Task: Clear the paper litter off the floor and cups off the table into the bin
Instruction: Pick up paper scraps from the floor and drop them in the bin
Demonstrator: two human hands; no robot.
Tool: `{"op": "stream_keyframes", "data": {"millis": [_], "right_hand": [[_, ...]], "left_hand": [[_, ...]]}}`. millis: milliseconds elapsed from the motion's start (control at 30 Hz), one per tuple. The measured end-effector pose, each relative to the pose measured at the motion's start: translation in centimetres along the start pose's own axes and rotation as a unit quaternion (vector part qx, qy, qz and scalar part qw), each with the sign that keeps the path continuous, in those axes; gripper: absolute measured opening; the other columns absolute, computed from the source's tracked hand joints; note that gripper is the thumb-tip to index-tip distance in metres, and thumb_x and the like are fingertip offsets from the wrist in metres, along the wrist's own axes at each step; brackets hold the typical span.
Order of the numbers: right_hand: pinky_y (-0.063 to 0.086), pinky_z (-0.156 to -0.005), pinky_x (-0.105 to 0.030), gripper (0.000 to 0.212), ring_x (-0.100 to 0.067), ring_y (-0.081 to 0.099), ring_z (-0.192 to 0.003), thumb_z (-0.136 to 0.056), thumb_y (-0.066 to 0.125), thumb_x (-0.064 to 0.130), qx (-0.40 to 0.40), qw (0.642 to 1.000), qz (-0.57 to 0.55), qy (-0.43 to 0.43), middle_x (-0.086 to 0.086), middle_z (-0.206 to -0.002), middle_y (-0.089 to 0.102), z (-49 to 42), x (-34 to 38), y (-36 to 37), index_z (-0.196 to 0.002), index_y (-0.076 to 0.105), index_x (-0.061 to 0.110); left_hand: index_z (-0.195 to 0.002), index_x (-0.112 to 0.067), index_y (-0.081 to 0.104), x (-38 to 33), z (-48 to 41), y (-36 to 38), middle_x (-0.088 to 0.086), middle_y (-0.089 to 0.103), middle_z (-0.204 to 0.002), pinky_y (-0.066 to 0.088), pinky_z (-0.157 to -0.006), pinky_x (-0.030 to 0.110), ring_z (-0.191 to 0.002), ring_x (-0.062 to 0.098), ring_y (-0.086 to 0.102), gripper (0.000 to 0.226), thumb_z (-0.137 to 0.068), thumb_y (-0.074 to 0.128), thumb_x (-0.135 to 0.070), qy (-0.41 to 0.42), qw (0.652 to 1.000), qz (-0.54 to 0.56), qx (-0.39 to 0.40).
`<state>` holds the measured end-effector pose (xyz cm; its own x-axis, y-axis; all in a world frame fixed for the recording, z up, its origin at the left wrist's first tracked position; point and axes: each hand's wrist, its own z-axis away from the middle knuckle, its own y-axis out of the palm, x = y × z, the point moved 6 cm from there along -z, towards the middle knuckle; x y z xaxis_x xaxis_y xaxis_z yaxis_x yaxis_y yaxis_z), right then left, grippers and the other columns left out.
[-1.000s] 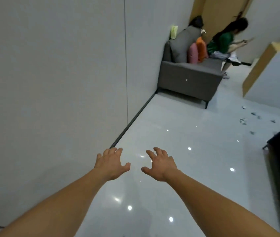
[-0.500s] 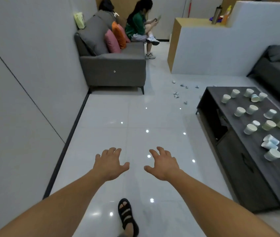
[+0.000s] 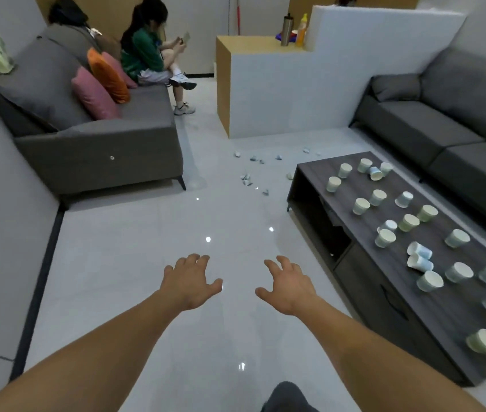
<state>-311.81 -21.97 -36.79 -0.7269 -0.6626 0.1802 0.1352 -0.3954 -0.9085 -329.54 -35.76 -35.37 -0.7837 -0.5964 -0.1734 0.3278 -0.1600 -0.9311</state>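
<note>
Several pale paper cups [image 3: 385,237] stand or lie tipped over on the dark wooden coffee table [image 3: 363,281] at the right. Crumpled paper scraps [image 3: 246,179] are scattered over the glossy white floor beyond the table's far end. My left hand [image 3: 189,282] and my right hand [image 3: 287,285] reach forward over the floor with fingers spread, palms down, holding nothing. Both are well short of the scraps and left of the table. No bin is in view.
A grey sofa [image 3: 99,144] with pink and orange cushions lines the left wall, where a person [image 3: 149,55] sits at its far end. A second grey sofa [image 3: 449,114] stands at the right. A white partition [image 3: 289,93] with bottles closes the back.
The view has swung from the left wall to the right, bringing the coffee table, cups and second sofa into sight. Both hands stay spread in front of me.
</note>
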Motion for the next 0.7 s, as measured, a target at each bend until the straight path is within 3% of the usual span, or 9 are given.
{"op": "stream_keyframes", "data": {"millis": [200, 700], "right_hand": [[0.035, -0.108, -0.045, 0.078, -0.028, 0.024, -0.141, -0.092, 0.045, 0.062, 0.001, 1.000, -0.010, 0.020, -0.002, -0.161, 0.009, -11.9, -5.2, -4.1, -0.155, 0.014, 0.027], [0.037, -0.104, -0.044, 0.077, -0.027, 0.027, -0.139, -0.090, 0.048, 0.060, 0.000, 1.000, -0.018, 0.003, -0.003, -0.159, 0.014, -40.7, -13.5, -18.2, -0.153, 0.017, 0.027]], "left_hand": [[-0.150, -0.022, 0.022, -4.1, -14.0, -2.7, 0.001, 0.025, -0.155, 0.027, -0.110, 0.045, -0.139, 0.024, 0.027, 0.077, -0.088, 0.038, -0.065, 0.033, 0.999, -0.015, 0.022], [-0.149, -0.023, 0.023, -9.0, -43.2, -12.0, 0.002, 0.029, -0.154, 0.032, -0.109, 0.044, -0.137, 0.025, 0.032, 0.076, -0.088, 0.041, -0.063, -0.010, 0.999, 0.020, 0.031]]}}
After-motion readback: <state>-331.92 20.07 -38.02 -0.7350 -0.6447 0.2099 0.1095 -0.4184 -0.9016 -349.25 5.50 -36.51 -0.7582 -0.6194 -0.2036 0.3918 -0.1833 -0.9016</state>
